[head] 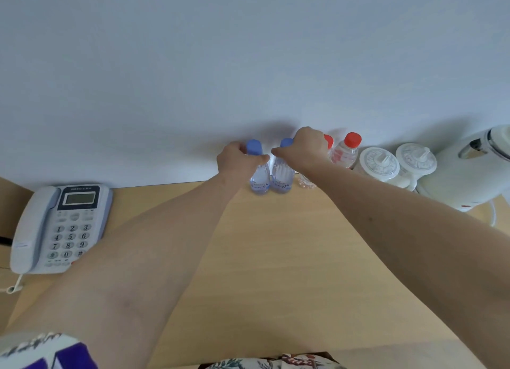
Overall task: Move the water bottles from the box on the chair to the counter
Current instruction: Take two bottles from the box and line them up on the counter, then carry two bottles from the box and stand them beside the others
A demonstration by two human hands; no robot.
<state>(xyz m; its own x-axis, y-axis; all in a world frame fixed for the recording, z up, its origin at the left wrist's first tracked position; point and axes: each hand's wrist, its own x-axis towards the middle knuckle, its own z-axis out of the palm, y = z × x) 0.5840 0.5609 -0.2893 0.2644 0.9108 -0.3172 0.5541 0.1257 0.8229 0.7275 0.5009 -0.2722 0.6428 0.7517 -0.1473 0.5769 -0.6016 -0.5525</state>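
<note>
1. Head view: two blue-capped water bottles (260,172) (282,175) are seen upright on the wooden counter (276,244), touching, against the wall.
2. Left hand (234,161) is closed round one neck; right hand (306,150) round the other.
3. Red-capped bottles (346,150) stand just beside, right.
4. Release is best made straight upward, so neither bottle is tipped.
5. Box and chair are not in view.

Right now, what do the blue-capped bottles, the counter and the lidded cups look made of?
Blue-capped bottles: clear thin plastic, glossy, see-through with ribbed walls; caps matte plastic. Counter: pale wood-grain surface, matte, probably laminate, cannot tell for sure. Lidded cups: white glazed ceramic by the sheen, likely.
</note>
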